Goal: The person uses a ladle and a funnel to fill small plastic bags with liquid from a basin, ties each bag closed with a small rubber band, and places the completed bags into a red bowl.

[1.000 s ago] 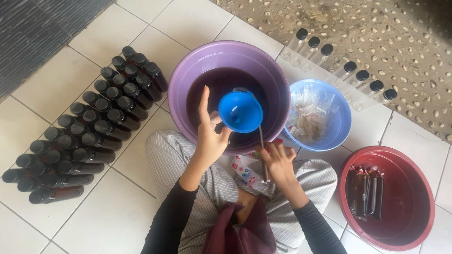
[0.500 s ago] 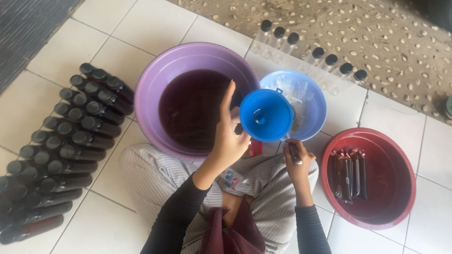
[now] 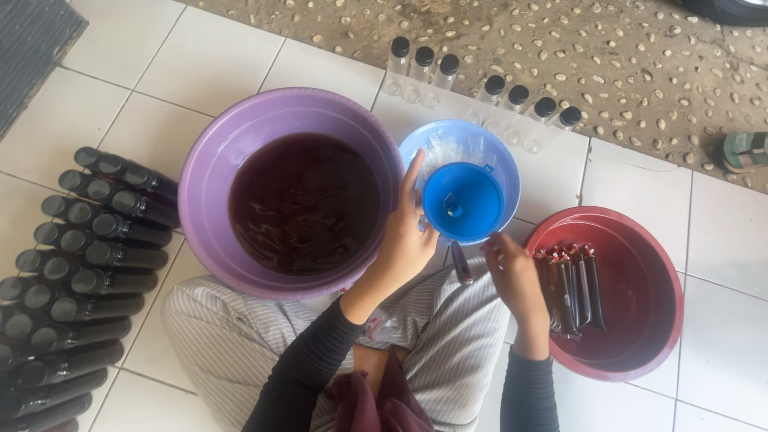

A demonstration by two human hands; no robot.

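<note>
My left hand (image 3: 404, 244) holds a blue funnel (image 3: 462, 202) by its rim, index finger raised, over the edge of a light blue bowl (image 3: 496, 152). Under the funnel hangs a thin dark tube-shaped bag (image 3: 461, 264) of dark liquid, and my right hand (image 3: 516, 276) pinches it from the right. A purple basin (image 3: 210, 172) full of dark red liquid sits just left of my left hand. A red basin (image 3: 640, 320) to the right holds several filled dark tube bags (image 3: 570, 286).
Many capped dark bottles (image 3: 76, 276) lie in rows on the white tiles at the left. Several clear bottles with black caps (image 3: 488, 96) stand along the tile edge by the pebbled ground. My striped lap (image 3: 240, 336) fills the bottom middle. A sandal (image 3: 744, 150) lies far right.
The funnel has travelled right, from over the purple basin to over the light blue bowl. My right hand stayed below it on the thin bag. The view shifted as well.
</note>
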